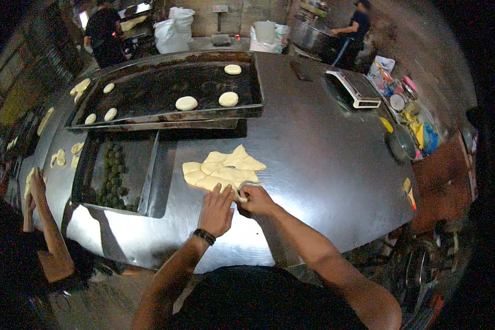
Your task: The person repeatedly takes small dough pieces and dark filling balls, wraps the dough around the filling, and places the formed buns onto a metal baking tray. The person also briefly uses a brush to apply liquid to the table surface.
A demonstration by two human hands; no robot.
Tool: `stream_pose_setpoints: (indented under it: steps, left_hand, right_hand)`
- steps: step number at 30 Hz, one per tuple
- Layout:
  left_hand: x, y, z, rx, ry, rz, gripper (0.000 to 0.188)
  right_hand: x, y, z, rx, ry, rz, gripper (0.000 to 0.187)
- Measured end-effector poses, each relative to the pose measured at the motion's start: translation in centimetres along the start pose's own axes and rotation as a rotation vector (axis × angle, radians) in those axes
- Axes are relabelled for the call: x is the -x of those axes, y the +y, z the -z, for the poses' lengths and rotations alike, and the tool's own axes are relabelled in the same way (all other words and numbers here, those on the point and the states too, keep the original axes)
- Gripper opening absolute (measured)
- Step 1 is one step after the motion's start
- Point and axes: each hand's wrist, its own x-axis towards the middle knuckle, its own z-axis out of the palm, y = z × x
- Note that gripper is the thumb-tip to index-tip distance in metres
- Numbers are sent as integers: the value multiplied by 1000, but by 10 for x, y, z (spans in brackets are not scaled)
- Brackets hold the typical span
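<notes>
A flat, irregular sheet of pale dough (214, 171) lies on the metal table before me, creased into lobes and with a small gap near its upper right part. My left hand (219, 212), with a dark bracelet at the wrist, rests with its fingers stretched out on the near edge of the dough. Right beside it, my right hand (257, 199) is closed on a piece of dough (240, 197) at that same edge. Its fingertips are partly hidden by the hand itself.
Beyond the dough stands a large black baking tray (148, 91) with several dough rounds. A smaller tray (152, 165) of dark balls sits left. A co-worker's hands (37, 187) work dough at far left. At right are a scale (363, 93), a metal bowl (401, 143) and a brush (409, 192).
</notes>
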Motion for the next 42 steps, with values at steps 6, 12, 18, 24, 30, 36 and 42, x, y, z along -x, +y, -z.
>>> stream_pose_setpoints:
  steps: [6,12,18,24,30,36,42]
  left_hand:
    - [11,5,-24,-23,-134,184,54]
    - [15,89,-2,959,502,699,32]
    - [64,30,40,1078,756,976,38]
    - [137,-31,82,1928,1155,651,46]
    - [202,-66,111,1670,1022,979,42]
    - [222,-104,107,2092,1025,780,26]
    - [192,-118,82,2147,1287,816,32]
  right_hand:
    - [124,15,69,-409,-488,-171,37]
    - [98,-31,26,-1036,1,-88,46]
    - [23,-130,-18,-638,-310,-24,25]
    - [-38,-221,-84,-157,-707,921,32]
    - [-159,-271,-189,-70,-447,655,26]
    - [-208,-267,-229,308,-208,753,30]
    - [-86,-260,-162,-124,-207,576,47]
